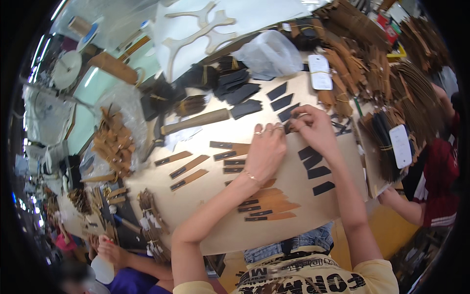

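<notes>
Both my hands meet over the board, fingertips close together. My right hand is closed in a pinch at a small dark piece, mostly hidden by the fingers. My left hand is bent with its fingers together beside that piece; what lies under them is hidden. Left of it and below lie tan leather strips with dark tips, some in a fanned row. Black slanted leather pieces lie just beyond my right hand, and more black pieces lie beside my right forearm.
A hammer lies on the board, beyond the strips. Black bundles, a clear plastic bag and brown leather bundles line the far side. Tan pieces pile up at left. Co-workers' arms show at right and lower left.
</notes>
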{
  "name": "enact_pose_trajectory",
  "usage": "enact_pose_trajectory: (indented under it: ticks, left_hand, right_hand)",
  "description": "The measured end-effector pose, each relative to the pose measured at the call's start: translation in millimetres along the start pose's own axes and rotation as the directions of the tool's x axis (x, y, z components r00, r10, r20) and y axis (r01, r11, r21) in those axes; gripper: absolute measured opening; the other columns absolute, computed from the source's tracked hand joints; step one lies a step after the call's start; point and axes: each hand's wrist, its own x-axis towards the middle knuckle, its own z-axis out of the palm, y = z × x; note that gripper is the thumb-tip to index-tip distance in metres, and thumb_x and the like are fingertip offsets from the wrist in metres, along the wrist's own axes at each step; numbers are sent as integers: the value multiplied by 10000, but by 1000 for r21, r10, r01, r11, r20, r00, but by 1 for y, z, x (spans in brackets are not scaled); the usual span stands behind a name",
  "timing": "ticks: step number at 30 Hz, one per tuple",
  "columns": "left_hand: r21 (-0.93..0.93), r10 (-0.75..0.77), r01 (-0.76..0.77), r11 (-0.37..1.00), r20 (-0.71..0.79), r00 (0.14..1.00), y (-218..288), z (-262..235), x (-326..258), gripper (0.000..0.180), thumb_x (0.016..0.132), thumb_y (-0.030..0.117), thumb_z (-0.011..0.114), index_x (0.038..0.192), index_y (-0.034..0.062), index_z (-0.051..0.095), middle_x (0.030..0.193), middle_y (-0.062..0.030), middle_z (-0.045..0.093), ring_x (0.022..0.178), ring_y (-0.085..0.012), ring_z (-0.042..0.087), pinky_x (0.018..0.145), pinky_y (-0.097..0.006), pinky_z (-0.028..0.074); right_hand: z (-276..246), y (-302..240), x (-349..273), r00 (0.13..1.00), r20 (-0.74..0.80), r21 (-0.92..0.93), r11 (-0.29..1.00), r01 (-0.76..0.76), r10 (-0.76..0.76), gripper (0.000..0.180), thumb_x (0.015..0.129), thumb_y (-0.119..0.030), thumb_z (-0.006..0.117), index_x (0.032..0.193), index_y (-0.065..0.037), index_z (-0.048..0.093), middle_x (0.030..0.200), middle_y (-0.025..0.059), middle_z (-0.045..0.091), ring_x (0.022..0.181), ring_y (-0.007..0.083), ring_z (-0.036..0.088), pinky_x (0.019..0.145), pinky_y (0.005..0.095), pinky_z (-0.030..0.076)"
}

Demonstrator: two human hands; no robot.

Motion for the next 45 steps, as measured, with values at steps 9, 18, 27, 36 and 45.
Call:
enact_pose_trajectory:
  ticks: [9, 18, 27, 36, 45]
  left_hand:
    - [-350, -215, 139, 926, -188, 958, -56, -5, -31, 163, 835, 152, 679, 958, 46, 694, 1021, -120, 674, 994, -274, 621, 943, -427, 430]
    - [24, -481, 496, 868, -214, 850, -141, 6, -104, 189, 879, 163, 688, 979, 5, 707, 996, -152, 667, 919, -327, 623, 844, -419, 475]
    - [-67, -284, 279, 958, -371, 884, -137, -10, -104, 138, 786, 27, 721, 919, 59, 734, 918, -77, 687, 839, -246, 649, 810, -370, 480]
    - [-168, 262, -307, 937, -247, 933, -65, 1, -9, 337, 800, 68, 648, 1130, 119, 691, 1024, -29, 652, 895, -187, 629, 805, -334, 472]
    - [-104, 425, -445, 890, -168, 889, -72, 15, 19, 335, 822, 102, 604, 1149, 118, 680, 1039, 0, 626, 919, -158, 592, 833, -309, 445]
  right_hand:
    - [-5, 1, 6, 995, 73, 90, 993, -77, 70, 195, 903, 7, 590, 1094, 44, 601, 778, 93, 711, 712, 105, 653, 695, 235, 517]
    - [-1, -1, 3, 1000, 10, 20, 1000, -17, 17, 211, 840, -35, 619, 1033, 50, 624, 739, 118, 710, 651, 126, 660, 617, 268, 495]
    - [-2, -2, 4, 999, 39, 25, 999, -23, 22, 234, 823, -30, 635, 1045, 41, 636, 739, 128, 715, 669, 148, 673, 643, 284, 495]
    - [-7, 0, 9, 991, 128, 50, 998, -50, 43, 169, 892, -8, 614, 1057, 30, 608, 766, 93, 715, 742, 114, 685, 689, 250, 531]
    - [-10, 2, 12, 986, 148, 116, 989, -96, 79, 155, 897, 1, 600, 1046, 44, 602, 782, 103, 716, 727, 117, 682, 699, 261, 558]
